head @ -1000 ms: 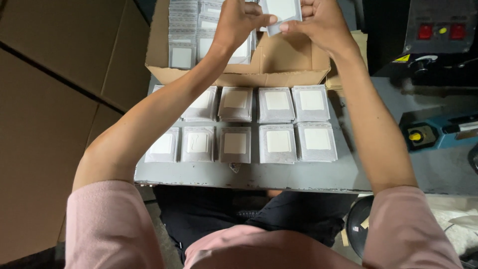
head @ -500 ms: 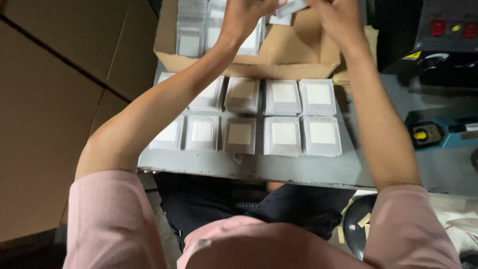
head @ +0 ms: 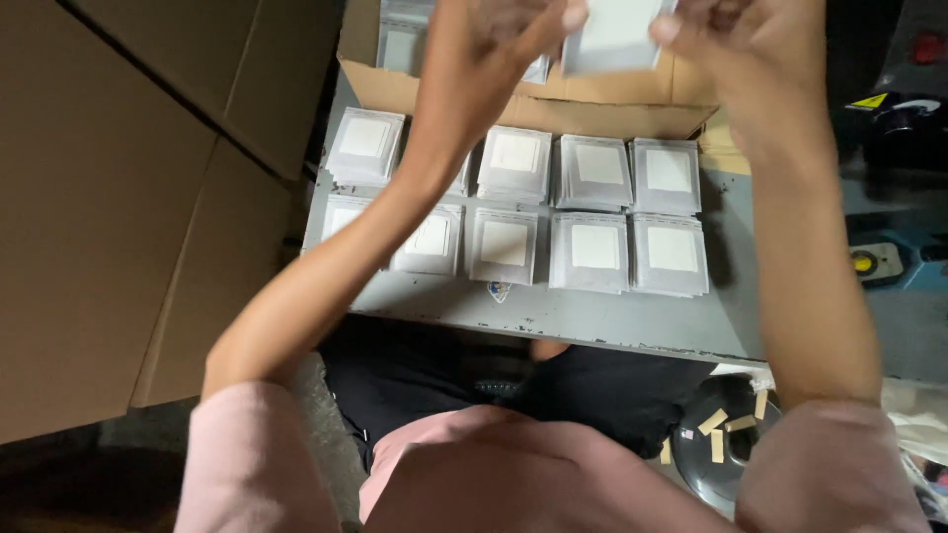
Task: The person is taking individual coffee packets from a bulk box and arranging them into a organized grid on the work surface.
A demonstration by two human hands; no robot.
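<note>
- A flat white packet point(head: 614, 35) is held up at the top of the view, above the open cardboard box point(head: 553, 111) and partly cut off by the frame edge.
- The left hand point(head: 494, 54) pinches the packet's left edge, thumb tip on its upper corner and the other fingers curled behind; the hand is blurred.
- The right hand point(head: 746, 49) pinches the packet's right edge between thumb and fingers, closed on it.
- The cardboard box stands at the far side of the table point(head: 592, 318); its near wall and flap show below the packet, and more packets point(head: 400, 44) stand inside it at the left.
- On the near side of the box, stacks of packets point(head: 592, 212) lie on the table in two rows, edge to edge, each with a paler square in the middle.
- The left forearm crosses over the left part of these rows and hides parts of several stacks.
- To the right of the box, a dark machine point(head: 904, 109) with a yellow warning label and a red button stands; a yellow knob point(head: 864, 263) shows nearer.
- To the left of the box, large brown cartons point(head: 118, 197) fill the view.
- Below the table edge, a dark round container point(head: 726, 449) holds small tan strips.
</note>
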